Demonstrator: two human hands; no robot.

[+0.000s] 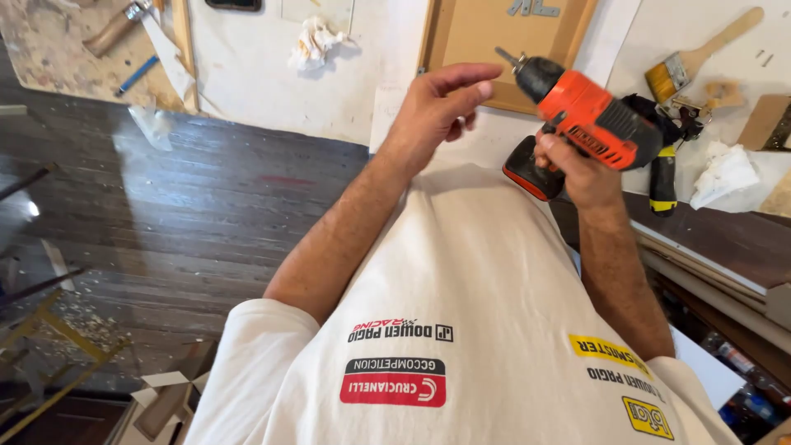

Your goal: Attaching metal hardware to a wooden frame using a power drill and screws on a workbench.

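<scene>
My right hand (577, 169) grips the handle of an orange and black cordless drill (589, 115), its bit pointing up-left toward a wooden frame (437, 49) lying on a white work surface (247, 82). My left hand (441, 103) hovers open just left of the drill's chuck, fingers spread and holding nothing, near the frame's lower left corner. A small metal bracket (531, 8) lies on the brown board inside the frame. My white printed shirt fills the lower middle of the view.
A paintbrush (696, 58), a yellow-handled screwdriver (662, 181) and crumpled white rags (725, 173) lie right of the drill. Another crumpled rag (313, 41) sits left of the frame. A hammer (115, 25) rests on a chipboard at top left. Dark wooden floor (165, 214) with sawdust is at left.
</scene>
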